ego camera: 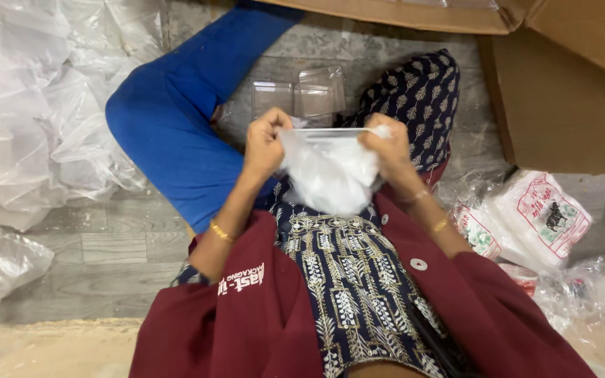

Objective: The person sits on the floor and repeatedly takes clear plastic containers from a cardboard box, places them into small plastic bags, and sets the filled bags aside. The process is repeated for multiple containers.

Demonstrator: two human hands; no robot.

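Observation:
A small clear plastic bag (330,171) filled with white stuff hangs in front of my chest. My left hand (266,143) pinches its top edge at the left corner, and my right hand (386,150) pinches the same edge at the right corner, so the mouth is stretched flat between them. Just beyond the bag, on the floor between my legs, lie clear plastic trays (301,94). I sit cross-legged, in blue trousers and a maroon jacket over a patterned dark top.
A heap of crumpled clear plastic bags (29,112) covers the floor at the left. Open cardboard boxes (561,98) stand at the upper right. Printed white packets (540,217) and more plastic wrap lie at the right. Grey wood-look flooring (106,245) shows between.

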